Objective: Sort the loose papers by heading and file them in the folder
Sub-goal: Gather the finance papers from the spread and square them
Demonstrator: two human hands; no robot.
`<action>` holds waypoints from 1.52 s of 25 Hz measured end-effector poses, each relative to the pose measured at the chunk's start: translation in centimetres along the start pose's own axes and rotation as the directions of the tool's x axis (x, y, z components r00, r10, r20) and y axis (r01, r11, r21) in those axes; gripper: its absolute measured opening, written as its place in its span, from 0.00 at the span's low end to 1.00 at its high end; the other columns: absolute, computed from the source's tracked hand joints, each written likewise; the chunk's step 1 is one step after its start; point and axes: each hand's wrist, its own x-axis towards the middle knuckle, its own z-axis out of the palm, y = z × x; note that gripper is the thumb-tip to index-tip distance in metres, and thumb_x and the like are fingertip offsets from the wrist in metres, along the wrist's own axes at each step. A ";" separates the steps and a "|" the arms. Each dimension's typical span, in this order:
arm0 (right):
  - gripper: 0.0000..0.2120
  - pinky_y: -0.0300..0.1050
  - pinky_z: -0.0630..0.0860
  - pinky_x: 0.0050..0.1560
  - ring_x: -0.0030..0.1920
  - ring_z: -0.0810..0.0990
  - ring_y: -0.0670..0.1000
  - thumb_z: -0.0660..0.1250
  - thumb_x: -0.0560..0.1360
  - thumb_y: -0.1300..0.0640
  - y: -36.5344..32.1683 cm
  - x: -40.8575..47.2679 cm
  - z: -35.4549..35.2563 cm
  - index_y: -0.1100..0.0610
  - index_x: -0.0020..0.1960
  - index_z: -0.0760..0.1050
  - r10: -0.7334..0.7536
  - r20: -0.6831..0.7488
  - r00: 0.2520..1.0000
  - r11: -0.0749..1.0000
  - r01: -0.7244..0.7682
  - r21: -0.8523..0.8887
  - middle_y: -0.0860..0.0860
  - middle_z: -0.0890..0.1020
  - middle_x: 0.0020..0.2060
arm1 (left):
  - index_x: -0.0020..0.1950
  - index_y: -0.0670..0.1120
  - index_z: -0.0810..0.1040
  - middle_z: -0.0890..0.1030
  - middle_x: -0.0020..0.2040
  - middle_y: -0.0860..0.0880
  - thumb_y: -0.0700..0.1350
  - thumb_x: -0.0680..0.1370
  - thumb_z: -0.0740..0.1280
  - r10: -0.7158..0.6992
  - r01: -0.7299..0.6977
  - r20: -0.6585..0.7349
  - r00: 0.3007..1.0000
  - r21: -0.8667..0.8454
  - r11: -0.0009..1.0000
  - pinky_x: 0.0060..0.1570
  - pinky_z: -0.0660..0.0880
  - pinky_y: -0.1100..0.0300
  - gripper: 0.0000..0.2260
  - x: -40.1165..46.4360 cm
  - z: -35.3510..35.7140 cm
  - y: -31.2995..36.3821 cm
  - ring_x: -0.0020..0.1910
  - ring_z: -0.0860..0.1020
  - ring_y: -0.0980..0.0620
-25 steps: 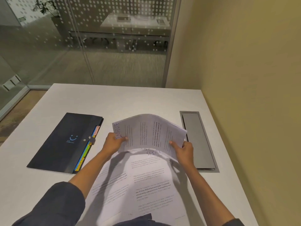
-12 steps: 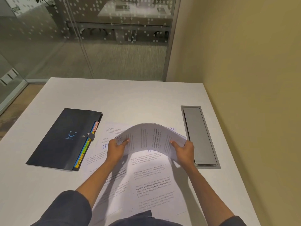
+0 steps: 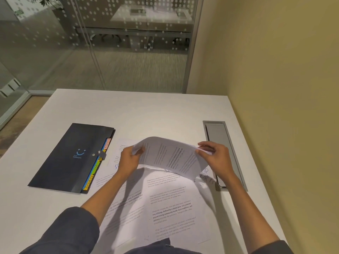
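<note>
While the left hand [image 3: 129,160] and right hand [image 3: 215,158] pinch a bowed sheaf of white printed papers [image 3: 169,157] above the sheets spread on the table [image 3: 170,202], sorting is under way; next, read a heading and match it to the closed dark tabbed folder [image 3: 73,157] at left.

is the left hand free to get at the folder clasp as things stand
Probably not yet. The left hand grips one end of the bowed stack of papers, shared with the right hand. The path to the folder clasp looks unobstructed once it lets go.
</note>
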 end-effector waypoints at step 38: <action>0.22 0.30 0.76 0.43 0.43 0.81 0.45 0.70 0.77 0.59 -6.9 2.1 -1.5 0.49 0.70 0.73 -0.101 -0.327 0.939 0.963 0.175 0.204 0.51 0.82 0.52 | 0.58 0.44 0.79 0.85 0.53 0.45 0.39 0.78 0.66 0.009 0.103 0.422 0.906 -0.241 0.965 0.50 0.80 0.55 0.10 -2.6 0.5 7.8 0.52 0.83 0.45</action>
